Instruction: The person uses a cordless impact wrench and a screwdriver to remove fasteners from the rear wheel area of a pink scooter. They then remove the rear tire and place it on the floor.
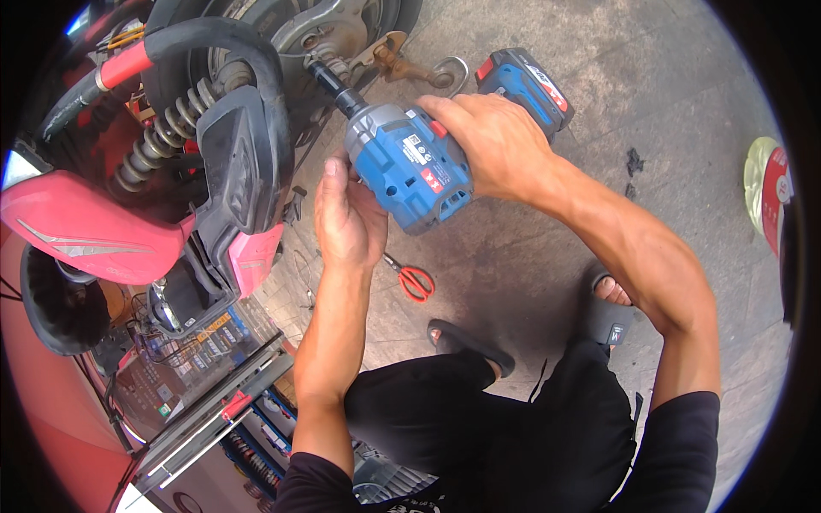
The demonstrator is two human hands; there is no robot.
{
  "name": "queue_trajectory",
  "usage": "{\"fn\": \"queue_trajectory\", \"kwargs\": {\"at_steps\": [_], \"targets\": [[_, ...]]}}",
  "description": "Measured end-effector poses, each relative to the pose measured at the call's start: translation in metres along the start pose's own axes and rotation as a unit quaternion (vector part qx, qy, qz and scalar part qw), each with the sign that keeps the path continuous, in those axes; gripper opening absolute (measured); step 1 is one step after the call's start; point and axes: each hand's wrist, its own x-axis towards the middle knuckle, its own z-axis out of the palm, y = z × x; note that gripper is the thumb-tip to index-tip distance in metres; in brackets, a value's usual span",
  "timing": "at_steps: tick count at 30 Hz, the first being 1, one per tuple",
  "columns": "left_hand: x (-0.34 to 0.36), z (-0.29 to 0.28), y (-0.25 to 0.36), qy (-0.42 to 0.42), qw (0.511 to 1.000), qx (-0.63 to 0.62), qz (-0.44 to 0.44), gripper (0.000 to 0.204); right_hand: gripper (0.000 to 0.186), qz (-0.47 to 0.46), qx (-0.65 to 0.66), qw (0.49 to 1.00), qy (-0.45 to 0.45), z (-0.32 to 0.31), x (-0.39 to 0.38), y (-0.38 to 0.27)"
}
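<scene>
A blue cordless impact wrench [415, 162] lies on its side in front of me, with a long black socket [336, 89] on its nose. The socket's end meets the hub area of the motorbike's rear wheel [351, 34]; whether it sits over a nut I cannot make out. My right hand [500, 141] is wrapped round the wrench's handle, between the motor body and the battery [526, 90]. Against the body's left side rests my left hand [351, 214], thumb up, its fingers curled beneath the tool and mostly hidden.
A coil-spring shock absorber [167, 137] and a red body panel [94, 227] stand close on the left. A rusty lever [410, 70] juts out beside the wheel. Scissors with red handles [415, 282] lie on the floor. At lower left is a tool cart [214, 410].
</scene>
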Motion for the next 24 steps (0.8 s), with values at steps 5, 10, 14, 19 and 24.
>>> {"fn": "queue_trajectory", "kwargs": {"at_steps": [5,10,14,19,24], "targets": [[0.016,-0.024,-0.006,0.022,0.999,-0.011,-0.041,0.041,0.058,0.003,-0.014,0.999,-0.036,-0.004,-0.011,-0.003],[0.030,-0.048,-0.011,0.027,0.999,0.020,-0.027,0.037,0.057,-0.005,-0.037,0.998,-0.048,-0.004,-0.018,-0.002],[0.035,-0.053,-0.011,0.076,0.997,-0.002,0.002,0.037,0.056,-0.004,-0.038,0.997,-0.070,0.001,-0.021,-0.002],[0.038,-0.062,-0.007,0.097,0.994,0.037,0.015,0.033,0.055,0.006,-0.044,0.996,-0.078,0.010,-0.021,-0.002],[0.040,-0.066,-0.008,0.093,0.995,0.042,-0.008,0.032,0.051,0.011,-0.055,0.994,-0.089,0.018,-0.022,0.000]]}}
